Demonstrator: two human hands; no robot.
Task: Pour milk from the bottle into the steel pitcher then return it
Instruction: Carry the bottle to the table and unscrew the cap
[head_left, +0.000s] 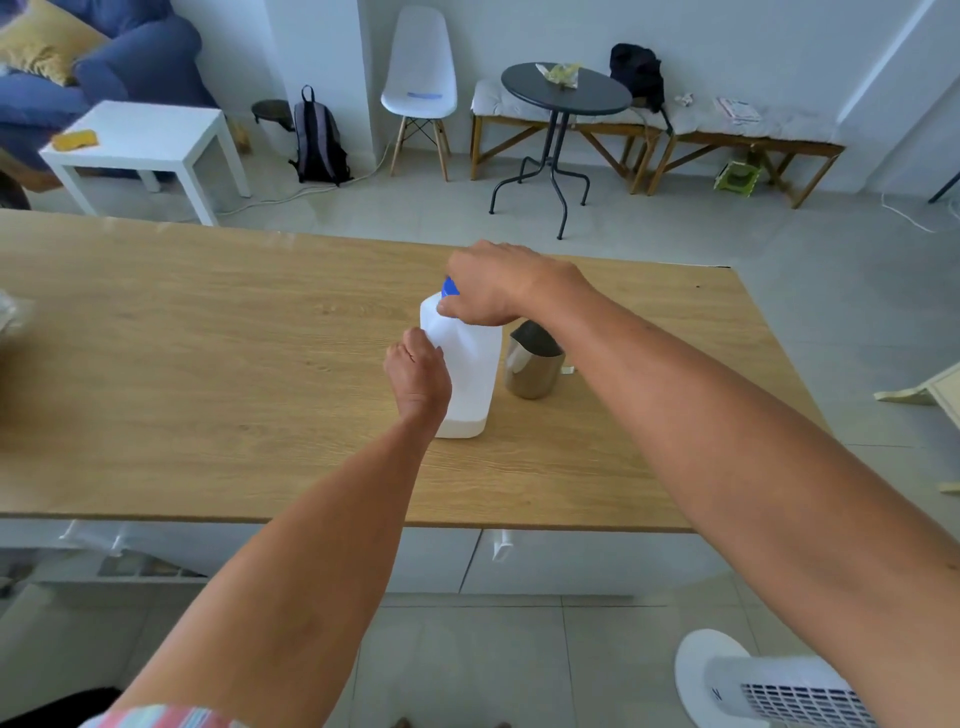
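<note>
Head view: the bottle (464, 374) stands upright near the centre of the wooden counter (208, 364), with the steel pitcher (532, 361) just beside it at 3 o'clock. The left hand (418, 376) grips the bottle's body; the right hand (491, 283) closes its fingers around the blue cap (450, 287). The step appears to be cap handling: hold the body firmly and turn only the cap. The bottle is translucent, squared plastic; the pitcher is smooth and reflective.

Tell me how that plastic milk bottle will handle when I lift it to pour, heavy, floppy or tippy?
The milk bottle looks nearly empty, with only a thin white layer at its base, so it is probably light. Its translucent walls suggest thin plastic that may flex under the left hand. Tall and lightly loaded, it could tip easily if nudged while the right hand works the blue cap.
</note>
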